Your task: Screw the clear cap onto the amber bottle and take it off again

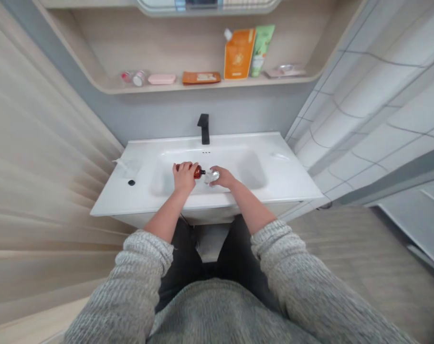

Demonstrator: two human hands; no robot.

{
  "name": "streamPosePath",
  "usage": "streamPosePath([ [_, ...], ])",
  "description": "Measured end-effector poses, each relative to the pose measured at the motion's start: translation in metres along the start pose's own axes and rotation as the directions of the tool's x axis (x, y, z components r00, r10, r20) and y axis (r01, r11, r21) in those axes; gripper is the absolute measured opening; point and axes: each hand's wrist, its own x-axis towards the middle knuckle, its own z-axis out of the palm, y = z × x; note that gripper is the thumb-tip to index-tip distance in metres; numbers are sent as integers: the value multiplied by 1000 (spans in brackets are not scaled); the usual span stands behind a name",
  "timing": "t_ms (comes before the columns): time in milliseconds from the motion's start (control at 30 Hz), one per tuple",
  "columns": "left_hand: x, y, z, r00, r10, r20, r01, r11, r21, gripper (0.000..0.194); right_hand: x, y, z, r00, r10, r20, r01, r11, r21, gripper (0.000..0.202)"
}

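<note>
Over the white sink basin [250, 169], my left hand [184, 177] is wrapped round a brown bottle [197, 172]. The bottle lies tipped on its side, its narrow black neck pointing right. That neck meets, or nearly meets, a small clear container [211, 177]; I cannot tell whether they touch. My right hand [223, 177] grips the clear container from the right, with its fingers curled about it. Part of the brown bottle is covered by my left fingers. What is inside the clear container is too small to make out.
A black faucet [204, 128] rises behind the basin. On the left counter are a small black cap [131, 182] and a clear item [129, 167]. Above, a shelf [159, 89] bears an orange pouch [238, 55], a green tube [261, 50] and a pink case [162, 79].
</note>
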Motion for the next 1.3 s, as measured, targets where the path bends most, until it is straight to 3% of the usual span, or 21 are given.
streamPosePath([
  [733, 0, 5, -10, 998, -7, 60, 8, 1000, -3, 60, -1, -3, -1, 1000, 17, 1, -17, 1000, -2, 83],
  [1300, -1, 6, -9, 999, 4, 44, -4, 1000, 9, 62, -1, -3, -2, 1000, 19, 0, -19, 1000, 2, 82],
])
